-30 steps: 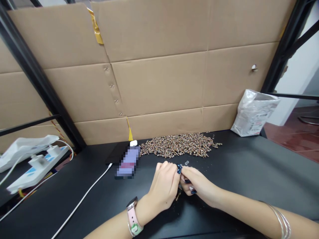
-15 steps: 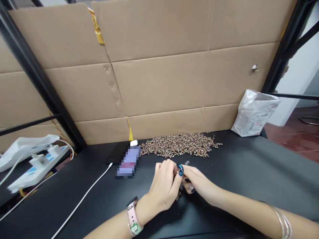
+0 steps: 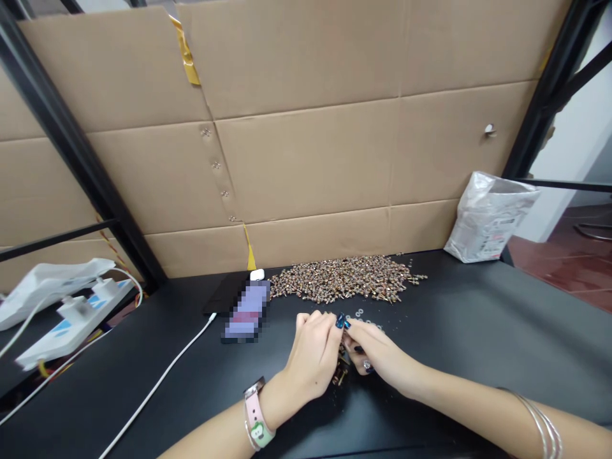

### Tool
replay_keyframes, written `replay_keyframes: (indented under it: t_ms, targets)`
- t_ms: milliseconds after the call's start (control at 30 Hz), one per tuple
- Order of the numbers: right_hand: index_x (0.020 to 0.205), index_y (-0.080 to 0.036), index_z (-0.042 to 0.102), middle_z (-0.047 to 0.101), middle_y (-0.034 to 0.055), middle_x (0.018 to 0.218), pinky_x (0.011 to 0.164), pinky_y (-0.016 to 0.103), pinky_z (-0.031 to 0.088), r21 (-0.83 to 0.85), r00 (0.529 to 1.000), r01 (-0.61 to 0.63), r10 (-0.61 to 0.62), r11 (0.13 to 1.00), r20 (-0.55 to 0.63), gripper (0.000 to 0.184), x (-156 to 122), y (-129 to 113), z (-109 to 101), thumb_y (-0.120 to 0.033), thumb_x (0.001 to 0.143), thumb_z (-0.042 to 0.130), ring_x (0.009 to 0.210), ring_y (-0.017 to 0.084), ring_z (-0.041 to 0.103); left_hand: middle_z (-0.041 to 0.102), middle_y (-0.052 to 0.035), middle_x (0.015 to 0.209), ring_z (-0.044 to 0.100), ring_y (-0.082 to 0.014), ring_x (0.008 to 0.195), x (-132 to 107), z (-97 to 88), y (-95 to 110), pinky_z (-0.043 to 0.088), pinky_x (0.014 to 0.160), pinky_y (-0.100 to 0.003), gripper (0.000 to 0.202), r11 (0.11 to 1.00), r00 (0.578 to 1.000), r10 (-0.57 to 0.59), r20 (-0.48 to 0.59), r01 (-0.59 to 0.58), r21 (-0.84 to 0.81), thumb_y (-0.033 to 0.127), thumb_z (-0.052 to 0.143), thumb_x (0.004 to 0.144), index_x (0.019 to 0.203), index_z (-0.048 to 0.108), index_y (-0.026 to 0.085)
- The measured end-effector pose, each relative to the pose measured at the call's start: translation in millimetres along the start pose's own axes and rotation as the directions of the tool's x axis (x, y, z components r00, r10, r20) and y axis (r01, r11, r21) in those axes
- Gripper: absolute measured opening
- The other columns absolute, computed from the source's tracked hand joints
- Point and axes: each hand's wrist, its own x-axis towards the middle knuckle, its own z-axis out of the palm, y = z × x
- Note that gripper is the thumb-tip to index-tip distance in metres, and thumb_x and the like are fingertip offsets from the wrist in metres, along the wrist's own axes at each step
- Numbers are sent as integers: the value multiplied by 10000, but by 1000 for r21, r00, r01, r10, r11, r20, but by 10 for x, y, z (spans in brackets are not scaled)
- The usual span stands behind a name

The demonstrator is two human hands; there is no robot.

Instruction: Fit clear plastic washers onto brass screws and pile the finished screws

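My left hand (image 3: 313, 354) is closed, fingers curled over, with several brass-coloured screws (image 3: 340, 371) showing under its thumb side. Against it is my right hand (image 3: 382, 357), its thumb and fingers bent together in a pinch. The two thumb tips, with dark blue nails, meet in the middle. Whatever lies between the right fingertips is hidden. Just behind the hands lie several small pale washers (image 3: 359, 313). Farther back, a wide heap of small brass-coloured screws (image 3: 339, 278) spreads along the cardboard.
On the black table (image 3: 454, 331), a phone (image 3: 247, 309) lies left of the hands, with a white cable (image 3: 162, 376) running toward me. A power strip (image 3: 71, 325) is at far left. A clear plastic bag (image 3: 492, 217) stands back right. Upright cardboard (image 3: 306, 159) closes the rear.
Both hands have shifted slightly. The thumbs have come together, and more screws and washers now show around the hands.
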Motion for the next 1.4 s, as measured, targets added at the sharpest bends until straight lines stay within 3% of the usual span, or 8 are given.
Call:
replay_keyframes:
  t_ms: [200,300,400,533,867,1067,1267,1400]
  targets:
    - [675,-197,381,311,-75,564,423,206,224,-48,1000,27,-27,999,-4,360,22,31,-18,-517,836,420,440,63,257,503,10,779,444,-140,740,-4,-2,-8,284,729,-317,318,996,997,61,46,-64,55,224,185,971,757,419,190]
    - [685,-204,370,328,-65,565,468,226,290,-266,988,146,-153,953,-3,319,32,32,-89,-444,894,346,478,90,307,505,15,714,447,-144,709,14,1,-52,266,692,-315,346,995,1000,-5,16,3,103,212,179,968,715,413,186]
    - [693,-201,397,414,-30,638,560,250,333,-648,935,311,-345,695,79,239,26,-26,-204,-324,898,387,579,119,379,491,22,627,441,-148,658,32,-13,-105,237,652,-313,344,981,997,-69,-25,72,181,219,232,954,653,393,181]
    - [790,-199,503,505,20,790,651,275,377,-883,906,351,-354,313,234,84,42,-147,-414,-250,849,473,691,153,471,524,16,586,454,-158,626,33,-37,-155,212,645,-317,315,951,993,-110,-42,117,286,219,331,904,606,424,180]
    - [877,-174,557,518,88,905,751,309,423,-997,914,72,-399,-12,71,99,309,-200,-1137,-154,800,499,822,209,544,517,30,620,470,-155,615,16,-41,-177,214,639,-300,191,941,980,-149,-130,181,286,246,407,846,663,407,190]
    - [838,-171,574,536,83,872,762,315,423,-983,916,167,-382,79,125,133,327,-169,-1085,-98,803,468,835,203,530,517,35,666,466,-144,651,9,-52,-132,233,669,-305,179,961,988,-107,-113,132,243,227,389,871,696,398,189]
    - [896,-192,557,516,52,856,699,301,409,-797,834,497,-443,344,329,104,97,-273,-525,-163,847,470,772,175,485,530,20,742,457,-151,719,-3,-71,-45,251,694,-318,276,984,1000,-30,-9,31,175,292,269,957,758,433,191]
    - [866,-199,528,480,36,811,654,297,383,-719,818,539,-478,439,321,72,-9,-274,-279,-157,810,510,719,166,437,521,-4,764,441,-156,711,-11,-68,-44,272,694,-324,304,987,998,45,54,-52,151,223,197,964,793,446,192]
